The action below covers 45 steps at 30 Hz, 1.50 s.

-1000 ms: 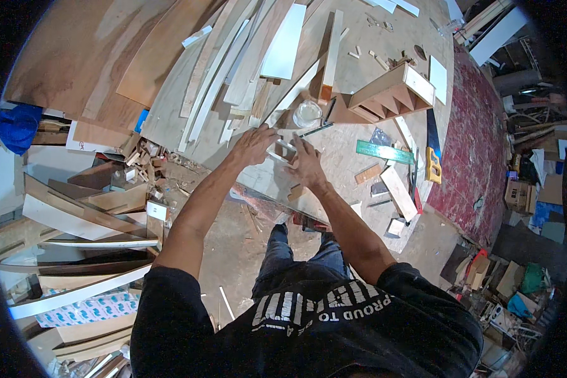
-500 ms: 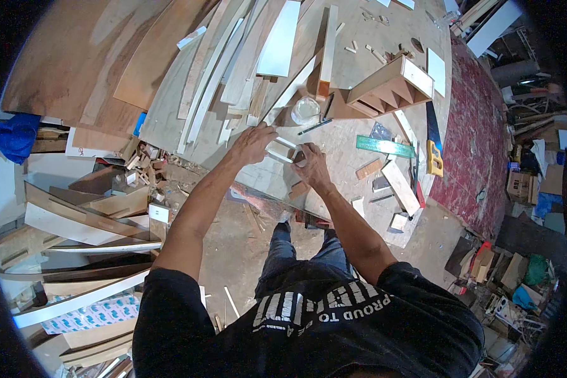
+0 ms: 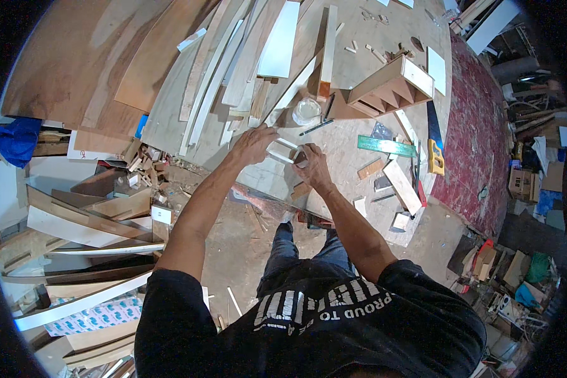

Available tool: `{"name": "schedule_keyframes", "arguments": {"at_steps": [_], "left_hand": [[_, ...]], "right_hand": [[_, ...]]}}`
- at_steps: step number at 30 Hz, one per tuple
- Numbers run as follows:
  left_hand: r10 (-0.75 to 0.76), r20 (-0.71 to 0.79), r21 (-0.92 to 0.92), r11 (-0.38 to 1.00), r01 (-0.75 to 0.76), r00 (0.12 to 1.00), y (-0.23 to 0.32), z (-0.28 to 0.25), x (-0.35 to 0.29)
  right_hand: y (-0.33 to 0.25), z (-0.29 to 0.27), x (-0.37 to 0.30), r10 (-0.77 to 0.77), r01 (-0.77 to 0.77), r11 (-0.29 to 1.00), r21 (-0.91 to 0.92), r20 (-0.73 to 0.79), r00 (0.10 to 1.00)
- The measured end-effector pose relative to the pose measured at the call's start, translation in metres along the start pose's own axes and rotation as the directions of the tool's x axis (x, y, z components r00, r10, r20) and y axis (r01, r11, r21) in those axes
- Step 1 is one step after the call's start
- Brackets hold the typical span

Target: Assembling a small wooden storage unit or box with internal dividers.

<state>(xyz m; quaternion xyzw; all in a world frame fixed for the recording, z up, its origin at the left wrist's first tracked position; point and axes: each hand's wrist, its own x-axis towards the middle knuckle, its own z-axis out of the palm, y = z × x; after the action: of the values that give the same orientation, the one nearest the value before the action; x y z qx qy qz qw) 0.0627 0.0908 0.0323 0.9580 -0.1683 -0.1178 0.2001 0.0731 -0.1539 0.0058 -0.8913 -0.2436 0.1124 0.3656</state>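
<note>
Two slim, straight white strips (image 3: 280, 155), probably wood, nearside of clear round jar (image 3: 306, 112); left hand (image 3: 256, 145), right hand (image 3: 312, 167): fingers round opposite ends. Likely light, stiff; grip ends.

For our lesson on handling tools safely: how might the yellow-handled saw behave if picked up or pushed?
The saw would probably feel heavier at its yellow handle, which looks chunkier than the blade. That long, thin-looking blade may flex slightly when lifted. Since it appears to lie flat, a push would likely slide it, not roll it.
</note>
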Motion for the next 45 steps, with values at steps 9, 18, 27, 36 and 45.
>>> {"name": "schedule_keyframes", "arguments": {"at_steps": [9,18,27,36,45], "left_hand": [[-0.022,0.054,-0.049,0.998,0.024,0.998,0.008,-0.012,0.002],[0.023,-0.025,-0.038,0.999,-0.024,0.999,0.000,-0.005,0.004],[0.073,-0.017,-0.085,0.994,-0.074,0.997,0.001,-0.014,0.003],[-0.076,-0.130,-0.170,0.984,0.054,0.989,0.003,0.008,-0.018],[-0.101,-0.134,-0.190,0.979,0.074,0.986,0.004,0.008,-0.019]], "right_hand": [[0.013,0.005,-0.002,-0.016,0.016,0.999,-0.043,0.007,1.000],[0.015,0.007,0.000,-0.041,0.043,0.996,-0.079,0.033,0.999],[0.012,0.005,-0.001,-0.036,0.035,0.997,-0.068,-0.018,0.999],[0.018,-0.014,0.016,-0.195,0.210,0.965,-0.159,0.102,0.976],[0.020,-0.016,0.024,-0.165,0.194,0.970,-0.146,0.189,0.968]]}}
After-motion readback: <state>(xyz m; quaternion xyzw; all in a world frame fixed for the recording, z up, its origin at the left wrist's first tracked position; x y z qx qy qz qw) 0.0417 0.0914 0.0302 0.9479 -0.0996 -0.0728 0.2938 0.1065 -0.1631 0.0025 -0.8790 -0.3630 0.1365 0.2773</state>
